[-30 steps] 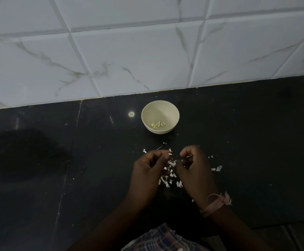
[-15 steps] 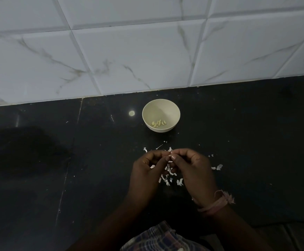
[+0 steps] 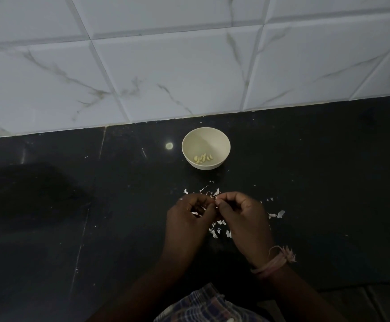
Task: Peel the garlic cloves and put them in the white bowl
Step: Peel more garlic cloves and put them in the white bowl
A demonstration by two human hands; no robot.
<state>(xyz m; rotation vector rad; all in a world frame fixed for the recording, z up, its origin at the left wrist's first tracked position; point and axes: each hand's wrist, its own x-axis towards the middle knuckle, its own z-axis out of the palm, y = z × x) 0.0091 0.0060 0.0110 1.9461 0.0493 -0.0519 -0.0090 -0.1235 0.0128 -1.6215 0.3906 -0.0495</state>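
A small white bowl [image 3: 205, 138] stands on the black counter near the wall, with several peeled garlic cloves [image 3: 203, 158] at its bottom. In front of it my left hand [image 3: 189, 219] and my right hand [image 3: 245, 217] meet fingertip to fingertip, both with curled fingers pinching a small garlic clove [image 3: 215, 201] that is mostly hidden between them. White garlic skins [image 3: 215, 232] lie scattered under and around the hands.
The black counter [image 3: 96, 228] runs left and right, backed by a white marble-tiled wall [image 3: 166, 66]. More skin flakes [image 3: 277, 214] lie to the right of my right hand. The counter's front edge shows at the lower right.
My two hands, a little apart a second ago, have come together at the fingertips around the clove. The bowl has not moved.
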